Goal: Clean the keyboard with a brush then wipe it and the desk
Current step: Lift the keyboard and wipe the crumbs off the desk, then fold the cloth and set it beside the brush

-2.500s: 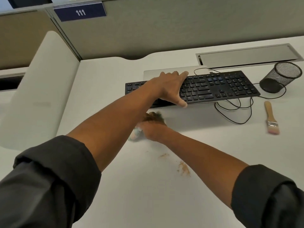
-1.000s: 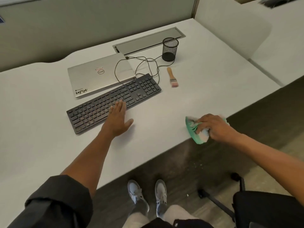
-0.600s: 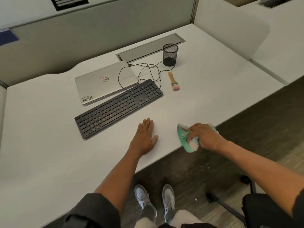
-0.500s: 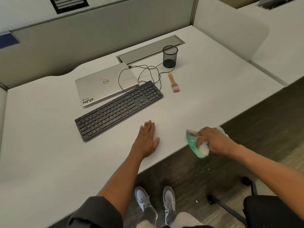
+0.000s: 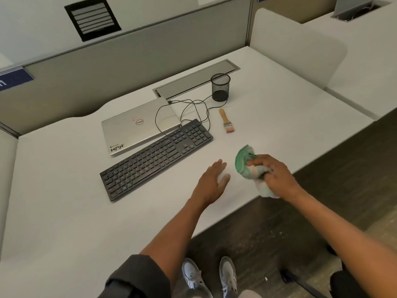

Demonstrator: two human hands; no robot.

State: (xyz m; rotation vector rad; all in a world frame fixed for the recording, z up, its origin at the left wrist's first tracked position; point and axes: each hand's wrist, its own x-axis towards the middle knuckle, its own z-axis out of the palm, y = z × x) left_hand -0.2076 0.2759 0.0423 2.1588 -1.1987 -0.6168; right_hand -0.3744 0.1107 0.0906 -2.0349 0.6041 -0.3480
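A person stands at the front edge of a white desk [image 5: 64,190] and looks down at it. The black keyboard [image 5: 156,159] lies slanted on the desk, and I take it as the landmark for all places.

The right hand [image 5: 274,176] is to the right of the keyboard, near the front edge of the desk. Its fingers are curled around a bunched cloth [image 5: 247,163], green and white, and they grip it firmly. The cloth is at the desk surface there, and one part of it hangs past the edge under the hand.

The left hand [image 5: 211,183] is between the keyboard and the cloth, close to the near right corner of the keyboard but not touching it. Its fingers are straight and lie together, the palm faces down, and it holds nothing. If the palm really touches the desk, I cannot tell.

The brush [image 5: 226,121], with a wooden handle, lies flat on the desk just behind the right end of the keyboard. Behind the keyboard is a closed silver laptop [image 5: 137,125]; the far edge of the keyboard is right beside it. A black cable [image 5: 182,108] makes loops over the laptop corner. Further behind, to the right, 1 black mesh cup [image 5: 220,87] stands upright.
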